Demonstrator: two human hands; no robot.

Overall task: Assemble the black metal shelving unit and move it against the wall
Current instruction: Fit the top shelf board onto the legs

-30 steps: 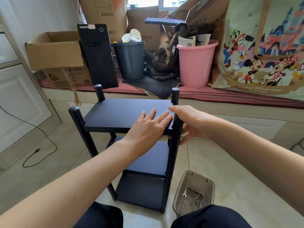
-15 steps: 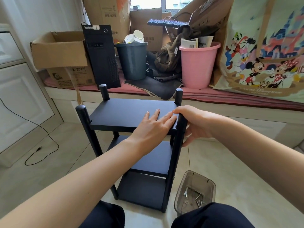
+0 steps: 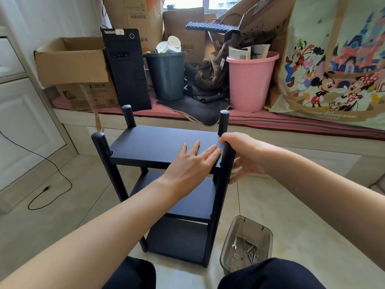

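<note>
Place: a room in a home, used partly for storage.
Window seat: a low ledge with a pink cushion [image 3: 291, 122] runs under the window, piled with household clutter.
Boxes: an open cardboard box [image 3: 73, 65] and taller cartons stacked behind it.
Electronics: a black desktop computer tower [image 3: 127, 69] upright on the ledge; a keyboard [image 3: 210, 27] resting on top of the pile.
Bins: a dark grey waste bin [image 3: 166, 76] and a pink plastic bin [image 3: 250, 80], both stuffed with paper.
Bag: a large cartoon-print tote [image 3: 333, 65] leaning at the right.
Floor: pale glossy tiles [image 3: 291, 205], with a black cable [image 3: 52, 167] trailing past white panelled cabinet doors [image 3: 23, 122].
</note>
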